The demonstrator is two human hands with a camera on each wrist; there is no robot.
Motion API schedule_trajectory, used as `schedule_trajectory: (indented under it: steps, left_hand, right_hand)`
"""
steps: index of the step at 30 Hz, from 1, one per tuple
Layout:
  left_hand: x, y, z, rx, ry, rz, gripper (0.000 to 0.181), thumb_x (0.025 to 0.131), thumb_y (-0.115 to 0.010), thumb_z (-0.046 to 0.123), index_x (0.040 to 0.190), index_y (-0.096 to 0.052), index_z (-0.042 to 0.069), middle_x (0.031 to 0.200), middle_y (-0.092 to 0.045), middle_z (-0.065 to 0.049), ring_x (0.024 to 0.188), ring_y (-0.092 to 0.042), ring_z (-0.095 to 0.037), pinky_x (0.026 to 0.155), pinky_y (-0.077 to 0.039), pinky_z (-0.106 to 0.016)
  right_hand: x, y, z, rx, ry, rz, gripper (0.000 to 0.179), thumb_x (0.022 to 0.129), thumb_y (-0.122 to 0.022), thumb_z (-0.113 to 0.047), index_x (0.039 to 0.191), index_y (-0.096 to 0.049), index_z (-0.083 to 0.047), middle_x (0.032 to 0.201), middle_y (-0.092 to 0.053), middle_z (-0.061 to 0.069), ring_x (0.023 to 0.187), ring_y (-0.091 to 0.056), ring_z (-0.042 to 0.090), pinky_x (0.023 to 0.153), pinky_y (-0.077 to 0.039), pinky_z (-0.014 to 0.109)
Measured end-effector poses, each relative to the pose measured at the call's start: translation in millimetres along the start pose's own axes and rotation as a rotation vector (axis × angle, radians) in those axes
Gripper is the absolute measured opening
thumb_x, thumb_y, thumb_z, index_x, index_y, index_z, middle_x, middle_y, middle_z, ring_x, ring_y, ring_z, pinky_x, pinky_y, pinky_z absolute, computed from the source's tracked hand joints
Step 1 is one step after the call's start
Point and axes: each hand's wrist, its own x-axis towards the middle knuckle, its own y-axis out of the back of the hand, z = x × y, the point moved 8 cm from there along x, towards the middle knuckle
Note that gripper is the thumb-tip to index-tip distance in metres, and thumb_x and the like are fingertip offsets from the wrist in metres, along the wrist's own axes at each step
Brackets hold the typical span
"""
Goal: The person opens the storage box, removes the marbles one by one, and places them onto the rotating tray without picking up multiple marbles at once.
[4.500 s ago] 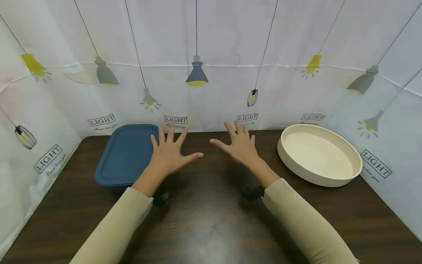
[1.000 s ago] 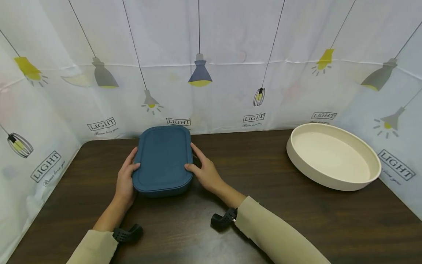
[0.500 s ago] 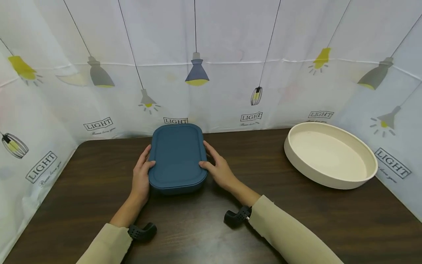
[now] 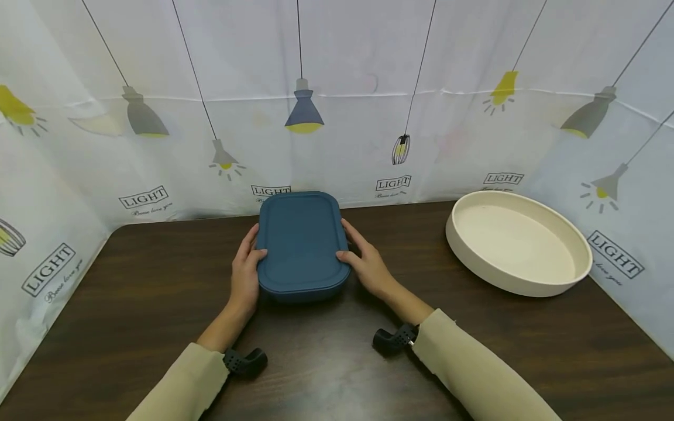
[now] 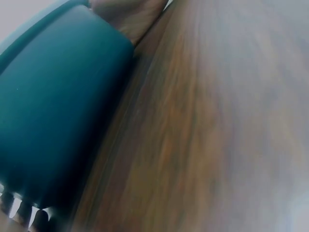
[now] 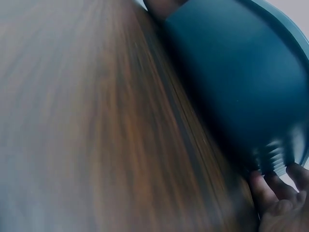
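A blue lidded food container (image 4: 302, 245) is near the middle of the table in the head view, its lid on. My left hand (image 4: 244, 276) grips its left side, thumb over the lid's edge and fingers along the wall. On the opposite side my right hand (image 4: 372, 270) holds it the same way. The left wrist view shows the container's side wall (image 5: 58, 106) close over the wooden surface, with fingertips at the lower left. In the right wrist view, fingers (image 6: 282, 191) of the right hand press against the wall at the lower right.
A round cream tray (image 4: 518, 242) with a raised rim stands at the right of the dark wooden table (image 4: 337, 362). Behind the table hangs a white curtain (image 4: 347, 146) printed with lamps. Both wrists wear black bands (image 4: 247, 361).
Earlier both hands were spread in the air and the container lay at the left. Both hands then took its sides, and it has moved right toward the middle. The tray stayed put.
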Motion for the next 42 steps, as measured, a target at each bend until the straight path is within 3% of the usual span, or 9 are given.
schedule_trajectory:
  steps: [17, 25, 28, 34, 39, 42]
  left_hand:
    - [10.3, -43.4, -6.1, 0.014, -0.037, -0.001, 0.058, 0.101, -0.042, 0.011, 0.158, -0.034, 0.023, 0.159, -0.043, -0.006, 0.137, -0.050, -0.025, 0.091, -0.048, -0.015]
    - [19.4, -70.8, -11.3, 0.045, -0.067, -0.020, 0.058, 0.100, -0.044, 0.010, 0.157, -0.036, 0.020, 0.156, -0.047, -0.008, 0.138, -0.050, -0.025, 0.109, -0.044, -0.041]
    - [21.1, -82.2, -12.5, 0.051, -0.080, -0.035, 0.058, 0.100, -0.044, 0.009, 0.157, -0.036, 0.018, 0.156, -0.047, -0.010, 0.139, -0.050, -0.027, 0.112, -0.042, -0.047]
    - [19.2, -107.6, -17.9, 0.148, -0.078, -0.126, 0.058, 0.104, -0.046, 0.019, 0.159, -0.030, 0.024, 0.163, -0.037, -0.007, 0.148, -0.041, -0.026, 0.117, -0.038, -0.051]
    - [16.1, -112.4, -17.1, 0.269, -0.079, -0.166, 0.058, 0.105, -0.047, 0.030, 0.160, -0.027, 0.032, 0.165, -0.034, 0.000, 0.150, -0.039, -0.022, 0.118, -0.038, -0.049]
    - [16.7, -110.8, -15.3, 0.293, -0.077, -0.175, 0.059, 0.105, -0.047, 0.033, 0.160, -0.026, 0.035, 0.164, -0.035, 0.003, 0.148, -0.042, -0.022, 0.117, -0.040, -0.049]
  right_hand:
    - [-8.5, 36, 13, 0.059, -0.018, 0.012, 0.072, 0.097, -0.050, -0.016, 0.163, -0.022, -0.024, 0.168, -0.026, 0.013, 0.151, -0.033, 0.035, 0.115, -0.036, 0.057]
    - [-16.6, 62, 22, 0.033, -0.046, 0.029, 0.072, 0.097, -0.048, -0.014, 0.163, -0.020, -0.023, 0.166, -0.027, 0.016, 0.150, -0.035, 0.036, 0.115, -0.035, 0.057]
    - [-21.7, 73, 26, 0.011, -0.069, 0.034, 0.072, 0.098, -0.048, -0.015, 0.163, -0.020, -0.025, 0.166, -0.029, 0.016, 0.149, -0.035, 0.035, 0.115, -0.038, 0.048]
    - [-35.8, 97, 33, -0.002, -0.091, 0.045, 0.070, 0.099, -0.046, -0.013, 0.163, -0.020, -0.027, 0.164, -0.031, 0.018, 0.147, -0.038, 0.037, 0.099, -0.040, 0.009]
    - [-38.8, 104, 35, 0.007, -0.088, 0.041, 0.070, 0.099, -0.045, -0.013, 0.163, -0.020, -0.028, 0.162, -0.033, 0.021, 0.143, -0.042, 0.039, 0.095, -0.041, 0.007]
    - [-37.6, 105, 34, 0.004, -0.084, 0.045, 0.069, 0.100, -0.045, -0.014, 0.163, -0.020, -0.028, 0.161, -0.035, 0.022, 0.142, -0.043, 0.039, 0.095, -0.042, 0.008]
